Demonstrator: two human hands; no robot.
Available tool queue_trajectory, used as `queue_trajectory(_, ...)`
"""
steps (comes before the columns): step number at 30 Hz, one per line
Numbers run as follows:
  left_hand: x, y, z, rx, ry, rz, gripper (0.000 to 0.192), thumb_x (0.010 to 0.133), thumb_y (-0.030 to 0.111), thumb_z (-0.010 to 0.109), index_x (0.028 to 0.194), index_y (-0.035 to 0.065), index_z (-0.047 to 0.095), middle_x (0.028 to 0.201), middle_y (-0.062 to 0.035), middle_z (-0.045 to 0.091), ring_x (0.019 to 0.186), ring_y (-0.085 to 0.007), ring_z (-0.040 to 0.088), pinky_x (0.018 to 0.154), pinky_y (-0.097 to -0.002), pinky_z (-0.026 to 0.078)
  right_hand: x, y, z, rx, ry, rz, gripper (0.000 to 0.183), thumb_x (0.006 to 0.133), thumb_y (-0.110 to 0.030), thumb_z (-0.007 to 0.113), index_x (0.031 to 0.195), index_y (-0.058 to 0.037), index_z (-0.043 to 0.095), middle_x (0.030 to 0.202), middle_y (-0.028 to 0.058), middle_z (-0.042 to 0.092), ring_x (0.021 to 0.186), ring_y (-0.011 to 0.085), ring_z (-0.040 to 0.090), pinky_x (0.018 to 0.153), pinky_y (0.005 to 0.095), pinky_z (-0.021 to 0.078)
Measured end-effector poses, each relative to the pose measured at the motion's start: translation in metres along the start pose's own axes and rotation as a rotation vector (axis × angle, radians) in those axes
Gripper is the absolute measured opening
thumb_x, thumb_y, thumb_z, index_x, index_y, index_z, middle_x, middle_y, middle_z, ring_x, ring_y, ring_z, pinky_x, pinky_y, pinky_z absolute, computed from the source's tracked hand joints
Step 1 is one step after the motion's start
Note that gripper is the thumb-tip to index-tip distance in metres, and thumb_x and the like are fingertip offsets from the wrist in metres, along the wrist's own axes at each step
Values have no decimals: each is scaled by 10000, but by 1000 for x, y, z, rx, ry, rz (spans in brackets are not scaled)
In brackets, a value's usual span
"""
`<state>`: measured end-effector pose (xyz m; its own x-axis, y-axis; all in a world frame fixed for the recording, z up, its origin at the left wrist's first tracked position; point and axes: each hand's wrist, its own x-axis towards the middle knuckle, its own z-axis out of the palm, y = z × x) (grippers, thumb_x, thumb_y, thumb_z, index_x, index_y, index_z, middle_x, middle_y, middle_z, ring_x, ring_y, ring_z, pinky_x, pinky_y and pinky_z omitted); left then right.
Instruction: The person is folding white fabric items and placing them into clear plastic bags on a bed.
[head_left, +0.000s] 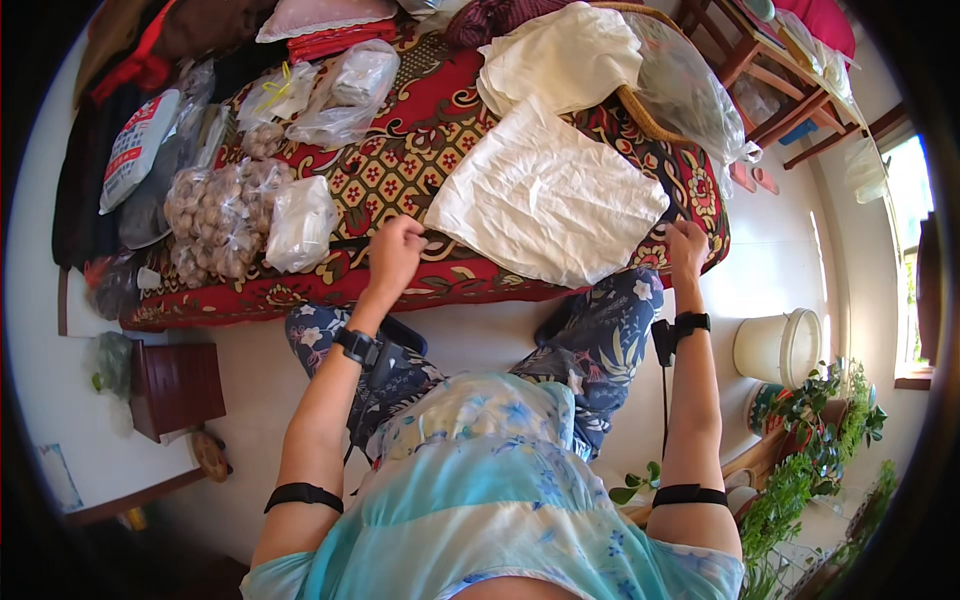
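A creased cream-white cloth (547, 195) lies spread on a red patterned cover (375, 180) in front of me. My left hand (396, 253), fingers curled, is at the cloth's near left corner; whether a fingertip pinches its edge is unclear. Just below the right corner sits my right hand (686, 244), its fingers also bent, with a small gap seeming to part it from the fabric. Behind this piece, another cream cloth (562, 56) lies bunched, partly over a woven basket rim (651, 120).
Left on the bed are a clear bag of round brownish items (225, 214), a white plastic packet (301, 225) and a printed white bag (139, 154). A large clear plastic bag (686, 82) bulges at the right, near a wooden chair (795, 112). A cream bucket (776, 349) and potted plants (810, 442) stand right.
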<state>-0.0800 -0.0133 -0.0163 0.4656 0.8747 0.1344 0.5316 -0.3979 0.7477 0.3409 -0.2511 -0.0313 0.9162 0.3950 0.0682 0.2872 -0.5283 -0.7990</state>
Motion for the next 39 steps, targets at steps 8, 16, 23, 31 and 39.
queue_trajectory(8,18,-1,19,15,25,-60,163,745,75,752,850,12,645,708,-91,647,633,-234,626,596,-351,472,-149,-48,31,674,-578,538,350,876,-49,592,1161,136,509,928,186,649,816,320,699,765,403,594)
queue_trajectory(16,23,-26,14,58,39,-100,73,819,85,673,843,28,634,740,-118,651,702,-287,642,650,-388,486,-191,-9,76,958,-555,903,587,925,-45,514,1454,-43,258,1175,187,536,1032,378,609,901,517,507)
queue_trajectory(23,30,-1,15,-81,-15,-249,165,844,161,680,815,5,634,666,-99,646,623,-235,647,591,-356,472,-170,-1,90,960,-366,956,307,942,-64,463,1247,-83,445,1062,99,554,1003,303,573,947,535,456)
queue_trajectory(31,36,-4,11,-21,-106,-266,135,843,102,643,774,-12,621,659,-79,621,557,-190,627,543,-329,444,-169,22,118,1084,-289,1171,232,929,-72,494,1160,-66,495,1135,126,500,1051,351,544,948,578,461)
queue_trajectory(39,40,-8,5,-200,-145,-365,76,847,27,564,778,-2,578,675,-71,629,544,-156,662,473,-264,426,-170,16,114,1083,-273,1156,172,901,-31,499,1071,-30,524,1055,129,549,965,305,561,945,516,469)
